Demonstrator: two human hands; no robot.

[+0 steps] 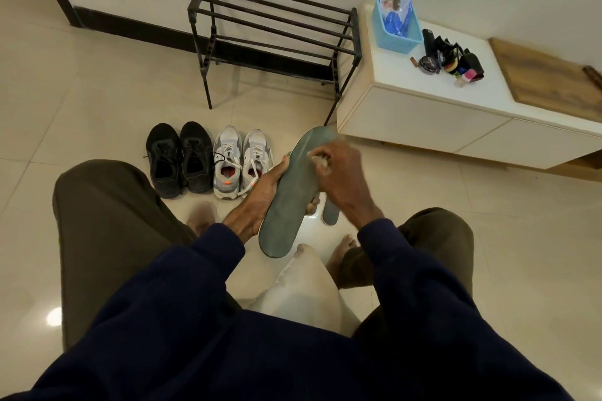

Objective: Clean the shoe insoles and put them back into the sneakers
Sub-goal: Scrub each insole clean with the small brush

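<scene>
Insole [286, 192], grey-green, flat and long with rounded ends, is held tilted above the tiled floor [97, 75] between a seated person's knees. Two pairs of sneakers stand side by side on the floor to the left: a black pair [179, 159], matte and laced, and just beside it a grey-and-white pair [241, 161] with white laces and reddish-orange linings showing inside. Four shoes in all, toes toward the wall. The left hand [260, 195] cradles the insole from beneath, its fingers [312, 203] wrapped around the far edge and its thumb resting along the near edge. The right hand [338, 179] presses down on the insole's upper face, fingers curled together; it is blurred, and whether it holds a cloth cannot be told. A second insole [331, 215], the same grey-green, lies on the floor just below that hand, mostly hidden. Behind the shoes stands one black metal shoe rack [273, 32] of thin bars. To the right, one low white cabinet [423, 114] carries a light-blue woven basket [397, 26] and a cluster of dark shoe-care items [452, 58], including a round tin.
</scene>
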